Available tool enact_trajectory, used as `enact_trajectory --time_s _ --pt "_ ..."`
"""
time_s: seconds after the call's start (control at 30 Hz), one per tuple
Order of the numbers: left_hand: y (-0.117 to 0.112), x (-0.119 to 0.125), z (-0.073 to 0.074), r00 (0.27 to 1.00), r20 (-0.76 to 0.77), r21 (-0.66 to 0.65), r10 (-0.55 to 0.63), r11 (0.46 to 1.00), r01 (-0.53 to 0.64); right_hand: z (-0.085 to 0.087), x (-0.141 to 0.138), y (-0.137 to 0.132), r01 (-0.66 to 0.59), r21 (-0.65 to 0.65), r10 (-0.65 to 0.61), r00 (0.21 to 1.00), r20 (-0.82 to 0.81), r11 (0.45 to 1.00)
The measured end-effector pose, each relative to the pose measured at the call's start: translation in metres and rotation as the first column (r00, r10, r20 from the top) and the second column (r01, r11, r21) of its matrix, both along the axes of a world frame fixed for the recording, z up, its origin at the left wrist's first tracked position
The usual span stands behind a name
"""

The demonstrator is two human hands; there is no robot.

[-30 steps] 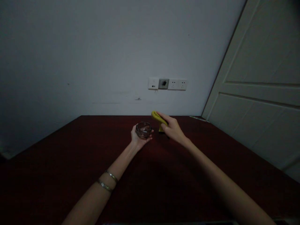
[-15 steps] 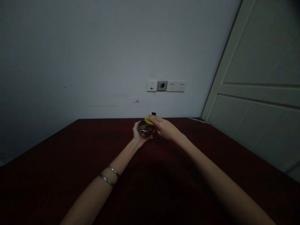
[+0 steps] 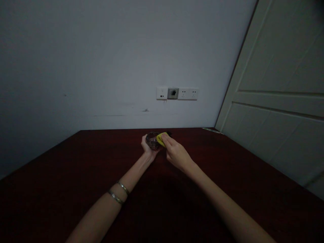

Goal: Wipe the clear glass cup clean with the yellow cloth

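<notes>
My left hand (image 3: 147,145) is wrapped round the side and underside of a round, dark, see-through glass bowl (image 3: 152,140), held above the table with its opening tilted toward me. In my right hand (image 3: 177,153) a folded yellow cloth (image 3: 161,139) is pinched between the fingers. The cloth lies against the bowl's right rim and covers part of it. Just beyond my right fingers shows a small black thing (image 3: 169,134), mostly hidden, whose kind I cannot make out.
A dark red table (image 3: 101,162) stretches under both arms to a pale wall (image 3: 113,60). Wall sockets (image 3: 187,93) sit above its back edge. A panelled door (image 3: 273,84) stands along the right, and a thin flat strip (image 3: 212,130) lies at the back right corner.
My right hand has brought the yellow cloth down from the bowl's upper right rim to its right side. The bowl has shifted slightly left and down in view; the camera has turned a little.
</notes>
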State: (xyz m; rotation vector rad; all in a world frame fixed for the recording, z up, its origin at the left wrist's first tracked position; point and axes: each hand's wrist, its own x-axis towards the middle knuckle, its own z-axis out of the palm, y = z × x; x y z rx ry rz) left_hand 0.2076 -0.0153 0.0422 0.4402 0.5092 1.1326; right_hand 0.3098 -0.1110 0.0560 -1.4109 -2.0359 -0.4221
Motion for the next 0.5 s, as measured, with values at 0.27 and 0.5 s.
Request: enact_trajectory --time_s 0.27,0.5 --pt "0.000 0.002 0.002 0.998 0.067 0.054 0.000 0.999 -0.004 -0.014 -0.006 0.005 -0.086 0.120 0.129 0.895 -0.427 0.989" --pt "-0.002 0.002 0.008 0.984 0.075 0.252 -0.160 0.958 0.137 -0.017 0.002 0.014 -0.074 0.062 0.095 0.622 -0.777 0.995"
